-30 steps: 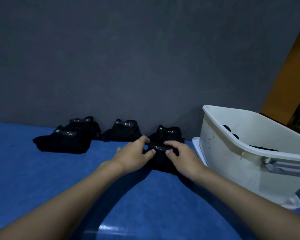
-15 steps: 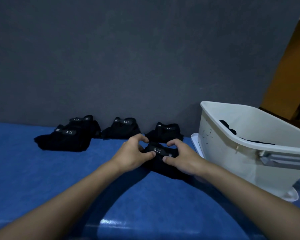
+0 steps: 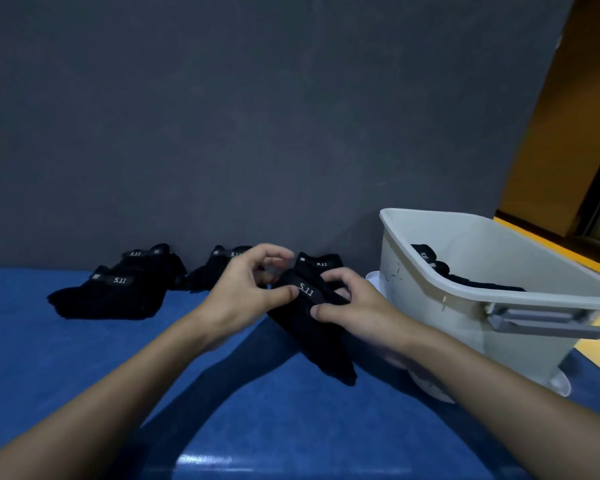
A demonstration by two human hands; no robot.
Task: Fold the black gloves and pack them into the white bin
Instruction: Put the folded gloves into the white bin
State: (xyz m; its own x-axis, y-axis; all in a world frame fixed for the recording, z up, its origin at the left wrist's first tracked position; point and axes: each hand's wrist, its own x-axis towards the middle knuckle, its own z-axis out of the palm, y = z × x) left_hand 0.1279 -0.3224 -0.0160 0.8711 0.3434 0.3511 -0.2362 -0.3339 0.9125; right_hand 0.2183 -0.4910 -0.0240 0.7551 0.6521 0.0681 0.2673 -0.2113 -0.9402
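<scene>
Ahead of me: black glove (image 3: 310, 339), axis eleven-to-five o'clock; my left hand (image 3: 246, 294) and right hand (image 3: 359, 308) pinch its cuff; white bin (image 3: 447, 327) at three o'clock, right nearer.

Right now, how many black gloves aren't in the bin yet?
5, by labels: front-left glove overlapping back-left glove, middle glove, back glove behind the hands, held glove between left hand and right hand. More may hide underneath.

A black glove (image 3: 310, 318) marked 5.11 slants just left of the white bin (image 3: 430, 320), which holds packed gloves (image 3: 471, 282); more gloves (image 3: 111, 296) lie heaped farther left.
</scene>
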